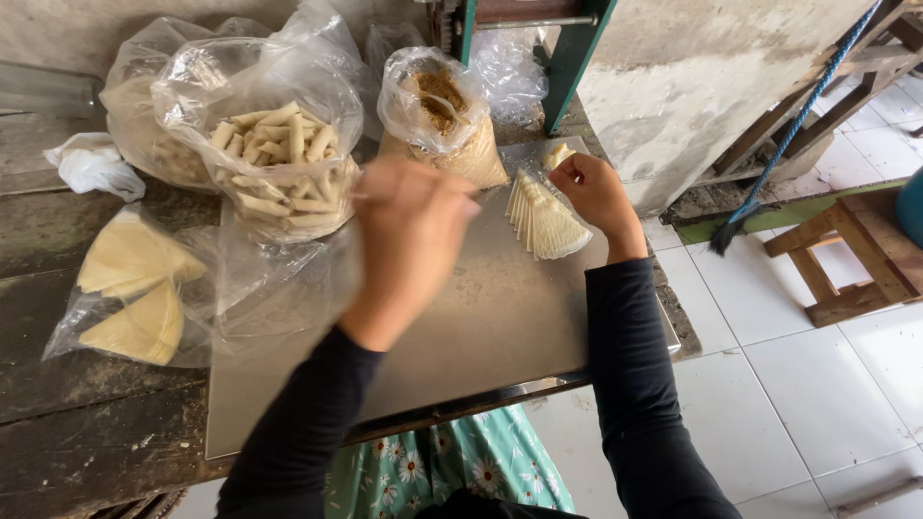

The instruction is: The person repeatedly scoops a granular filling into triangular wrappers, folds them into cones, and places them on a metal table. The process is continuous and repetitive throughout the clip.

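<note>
Hands: left hand (409,240) blurred mid-frame, grip can't tell; right hand (596,192) at 1 o'clock, pinched on wrapper piece (556,154) above wrapper stack (543,221).

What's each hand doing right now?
Left hand: blurred, cannot tell.
Right hand: closed on a small wrapper piece, beside the wrapper stack.

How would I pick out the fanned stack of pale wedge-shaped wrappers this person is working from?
Start at the flat metal sheet lying on the dark wooden table. At its far right corner, just below the right hand, lies the fanned stack of wrappers. Unlike the folded yellow sheets in the plastic bag at the left, it lies bare on the metal, spread like a fan.
</note>
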